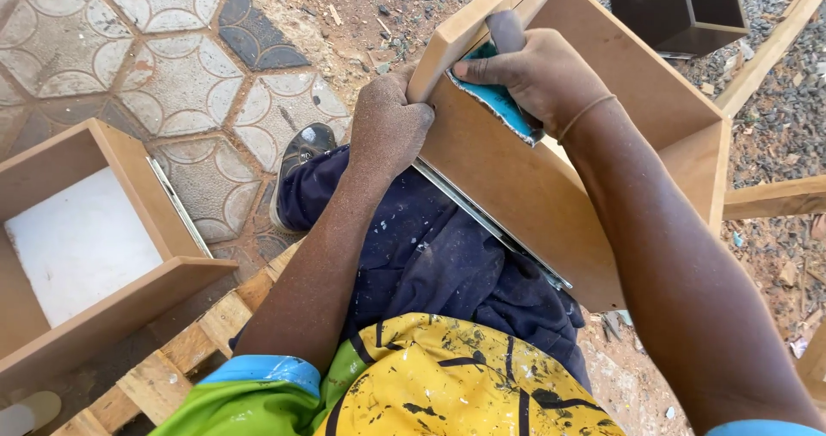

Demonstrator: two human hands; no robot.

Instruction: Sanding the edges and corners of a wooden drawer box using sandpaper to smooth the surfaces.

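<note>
A brown wooden drawer box (pixel 551 187) rests tilted on my lap, with a metal slide rail (pixel 490 225) along its lower side. My left hand (pixel 389 126) is dusted with sawdust and grips the drawer's near corner edge. My right hand (pixel 538 70) presses a folded piece of blue-backed sandpaper (pixel 499 101) against the drawer's top edge and side panel. Both forearms reach forward over my dark blue trousers and yellow-green shirt.
A second wooden drawer (pixel 77 255) with a white bottom stands at the left on patterned paving tiles (pixel 181 75). A wooden pallet (pixel 172 359) lies under me. A dark box (pixel 680 6) and timber lengths (pixel 770 199) lie on gravel at the right. My shoe (pixel 301 156) rests on the tiles.
</note>
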